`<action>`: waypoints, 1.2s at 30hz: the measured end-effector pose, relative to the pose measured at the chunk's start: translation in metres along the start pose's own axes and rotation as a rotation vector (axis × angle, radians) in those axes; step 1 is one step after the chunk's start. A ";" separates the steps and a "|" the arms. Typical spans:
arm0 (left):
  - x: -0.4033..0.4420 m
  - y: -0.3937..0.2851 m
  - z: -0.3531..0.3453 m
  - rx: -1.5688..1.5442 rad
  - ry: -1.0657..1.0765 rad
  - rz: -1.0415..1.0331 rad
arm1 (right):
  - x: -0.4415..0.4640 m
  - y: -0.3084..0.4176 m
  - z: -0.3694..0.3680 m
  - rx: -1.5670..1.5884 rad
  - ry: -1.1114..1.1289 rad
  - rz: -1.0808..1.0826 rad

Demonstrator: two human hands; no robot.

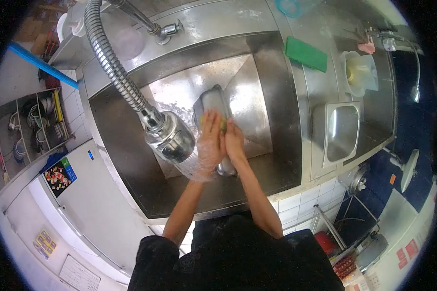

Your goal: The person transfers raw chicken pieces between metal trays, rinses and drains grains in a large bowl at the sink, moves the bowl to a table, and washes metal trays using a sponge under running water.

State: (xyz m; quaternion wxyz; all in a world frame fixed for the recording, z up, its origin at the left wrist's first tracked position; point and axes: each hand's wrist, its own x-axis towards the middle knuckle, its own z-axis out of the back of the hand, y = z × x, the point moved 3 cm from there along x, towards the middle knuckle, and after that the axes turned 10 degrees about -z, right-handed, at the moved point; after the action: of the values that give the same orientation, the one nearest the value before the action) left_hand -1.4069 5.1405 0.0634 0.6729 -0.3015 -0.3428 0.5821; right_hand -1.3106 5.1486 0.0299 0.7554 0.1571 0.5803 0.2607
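Note:
A long metal pan (212, 98) is tilted inside the steel sink (279, 116). My left hand (210, 143), in a clear plastic glove, lies on the pan with its fingers together over a yellow-green sponge (223, 124). Only the sponge's edges show around the fingers. Close beside it, my right hand (234, 142) is bare and rests against the pan's right side, its fingertips near the sponge; its grip is partly hidden. The sprayer head (172, 140) of the flexible metal faucet hangs just left of my left hand, with water on the sink floor behind it.
On the right counter lie a green scouring pad (306, 54), a white container (358, 73) and an empty rectangular metal pan (342, 132). The faucet hose (112, 65) arches over the sink's left side. A dish rack (34, 125) stands at far left.

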 end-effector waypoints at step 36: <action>-0.029 0.087 0.058 -0.748 -0.353 0.827 | 0.039 -0.108 0.060 0.781 0.405 -0.457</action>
State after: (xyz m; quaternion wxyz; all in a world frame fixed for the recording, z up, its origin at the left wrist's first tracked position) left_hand -1.5072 5.1240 0.0241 0.1702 -0.5257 -0.4855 0.6774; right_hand -1.2229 5.0872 -0.0426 0.5503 0.2432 0.7892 -0.1231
